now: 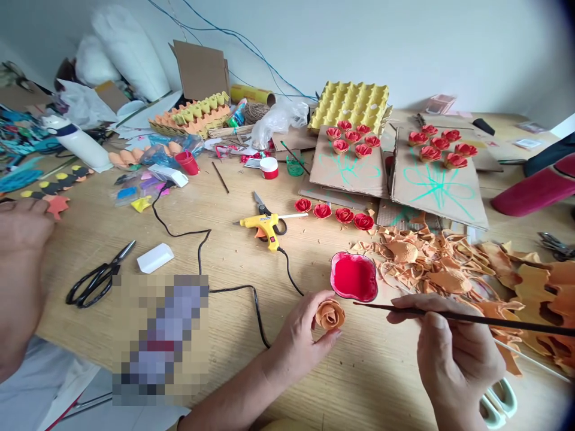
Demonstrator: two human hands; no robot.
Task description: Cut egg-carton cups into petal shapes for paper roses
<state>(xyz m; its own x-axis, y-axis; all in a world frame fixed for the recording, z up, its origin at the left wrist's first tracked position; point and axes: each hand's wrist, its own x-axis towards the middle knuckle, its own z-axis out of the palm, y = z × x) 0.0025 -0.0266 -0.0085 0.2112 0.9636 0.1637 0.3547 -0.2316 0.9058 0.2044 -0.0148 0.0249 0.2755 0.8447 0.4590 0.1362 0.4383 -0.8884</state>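
Note:
Between the thumb and fingers of my left hand (299, 332) is an unpainted orange rose (330, 315), its petals facing up. My right hand (453, 353) grips a dark, thin paintbrush (476, 318), whose tip points left and ends just right of the rose, apart from it. Directly behind the rose stands a small scalloped dish (354, 276) of red paint. Several red-painted roses (344, 215) form a row farther back. A yellow hot glue gun (265, 227) lies on the table beyond my left hand, over a pair of scissors.
Orange scraps (431, 263) heap up at the right. Cardboard pieces (440, 191) bear more red roses. Black-handled scissors (101, 275) and a white block (155, 258) lie left; a black cord (238, 288) crosses the table. Another person's arm (20, 269) rests at the left edge. A pink bottle (534, 188) lies right.

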